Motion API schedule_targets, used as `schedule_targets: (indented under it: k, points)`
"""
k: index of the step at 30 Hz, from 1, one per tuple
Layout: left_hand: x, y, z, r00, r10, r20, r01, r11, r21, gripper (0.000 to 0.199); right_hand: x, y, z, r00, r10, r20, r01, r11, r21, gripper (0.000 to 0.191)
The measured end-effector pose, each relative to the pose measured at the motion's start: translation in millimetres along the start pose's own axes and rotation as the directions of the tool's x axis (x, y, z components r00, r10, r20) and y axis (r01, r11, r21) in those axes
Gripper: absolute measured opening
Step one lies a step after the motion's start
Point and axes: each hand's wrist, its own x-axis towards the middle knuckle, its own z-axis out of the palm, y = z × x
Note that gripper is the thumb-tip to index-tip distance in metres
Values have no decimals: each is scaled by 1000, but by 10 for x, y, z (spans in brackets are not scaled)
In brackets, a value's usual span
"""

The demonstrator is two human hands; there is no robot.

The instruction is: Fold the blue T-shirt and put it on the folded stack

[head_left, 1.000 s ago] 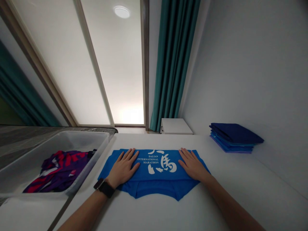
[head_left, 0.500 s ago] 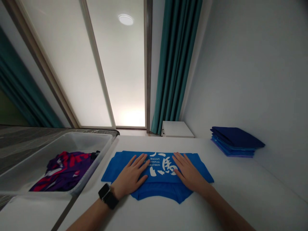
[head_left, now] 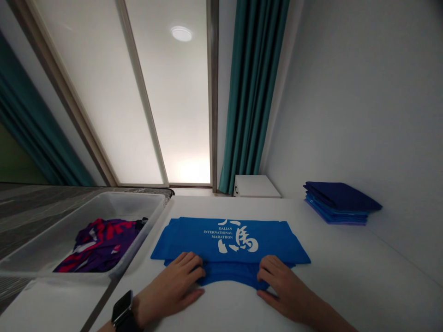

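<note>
The left hand (head_left: pixel 180 281) has its fingers bent onto the near edge of the shirt (head_left: pixel 194 240), thumb apart from them over the table (head_left: pixel 221 306); a black watch (head_left: pixel 123 312) is on its wrist. The right hand (head_left: pixel 285 288) has curled fingers at the other side of the neckline, the thumb lower; whether it pinches cloth, I cannot tell. The shirt lies folded and flat on the table, white print up, between a bin and a stack.

The bin (head_left: pixel 41 246), translucent and open, is at the left; crumpled purple and red clothes (head_left: pixel 100 246) lie in it, with much of its floor bare. The stack (head_left: pixel 341 198) of folded blue cloth is to the right, near the wall (head_left: pixel 356 101). Beyond the table are a white cabinet (head_left: pixel 258 186) and a green curtain (head_left: pixel 254 97).
</note>
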Motion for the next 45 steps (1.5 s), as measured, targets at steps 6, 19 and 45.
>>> schedule_targets:
  k: [6,19,45]
  points:
    - [-12,-115,125,987,144,-68,-129,975,180,13,-49,33,45,996,-70,-52,66,996,-64,8]
    - [256,-326,138,960,-260,-101,250,963,-103,20,424,206,-86,955,297,29,-298,945,138,28]
    - [143,-707,350,966,-234,-115,230,972,-42,33,703,451,-82,915,404,27,-370,861,-350,34]
